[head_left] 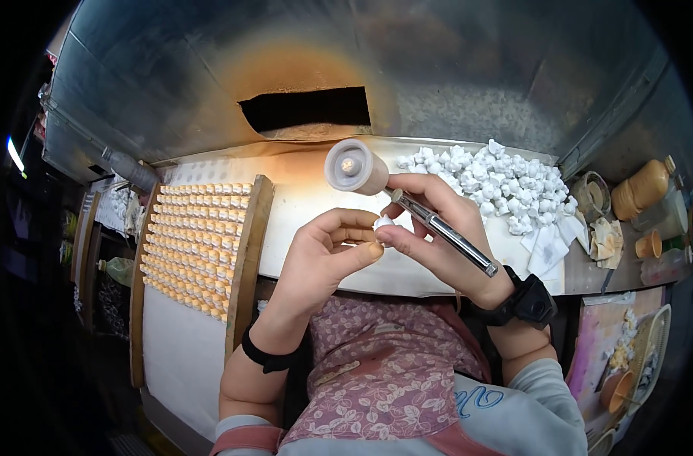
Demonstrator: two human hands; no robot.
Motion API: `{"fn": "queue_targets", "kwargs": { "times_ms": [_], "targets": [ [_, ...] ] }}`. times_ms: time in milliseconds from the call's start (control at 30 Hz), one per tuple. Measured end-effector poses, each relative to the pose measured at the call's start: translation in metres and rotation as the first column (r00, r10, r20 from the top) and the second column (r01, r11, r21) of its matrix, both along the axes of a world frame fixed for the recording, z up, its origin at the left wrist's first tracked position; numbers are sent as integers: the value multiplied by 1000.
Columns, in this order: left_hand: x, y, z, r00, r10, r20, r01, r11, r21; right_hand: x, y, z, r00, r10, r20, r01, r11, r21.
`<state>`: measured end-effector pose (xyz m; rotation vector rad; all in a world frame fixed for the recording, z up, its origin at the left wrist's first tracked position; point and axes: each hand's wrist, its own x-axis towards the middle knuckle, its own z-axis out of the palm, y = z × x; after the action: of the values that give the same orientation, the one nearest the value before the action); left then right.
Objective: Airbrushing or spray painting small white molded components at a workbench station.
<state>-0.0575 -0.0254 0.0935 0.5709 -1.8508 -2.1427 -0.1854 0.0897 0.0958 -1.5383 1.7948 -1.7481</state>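
An airbrush [447, 234] with a silver body and a round, pale cup [349, 167] lies across my right hand [445, 220]. That hand is closed round it, and its thumb and a fingertip also touch a small white molded piece [383, 221]. My left hand [316, 251] meets it from the other side, its thumb and fingers pinching the same piece; the fingers partly hide it. Both hands are above the front part of the white work surface [293, 235]. The thumb tip of my left hand is stained orange.
To the right lies a heap of similar white pieces [506, 182]. On the left, a wooden-sided rack [253, 235] bears rows of orange-tinted pieces [194, 243]. A metal booth wall [468, 68] with a dark opening [308, 110] stands behind. Bottles [643, 188] and cups are at far right.
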Motion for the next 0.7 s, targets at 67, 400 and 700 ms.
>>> {"fn": "queue_targets", "kwargs": {
  "times_ms": [67,400,700],
  "targets": [
    [-4,-2,2,998,31,-58,-28,999,40,-7,-4,-2,992,-51,117,60,995,-81],
    [-33,-60,-23,843,337,-420,-526,354,-773,-24,-2,58,987,-149,65,157,974,-161],
    [-39,-73,-16,830,158,-535,-504,-200,-840,-33,14,56,982,-170,83,175,983,-61]
  ]
}}
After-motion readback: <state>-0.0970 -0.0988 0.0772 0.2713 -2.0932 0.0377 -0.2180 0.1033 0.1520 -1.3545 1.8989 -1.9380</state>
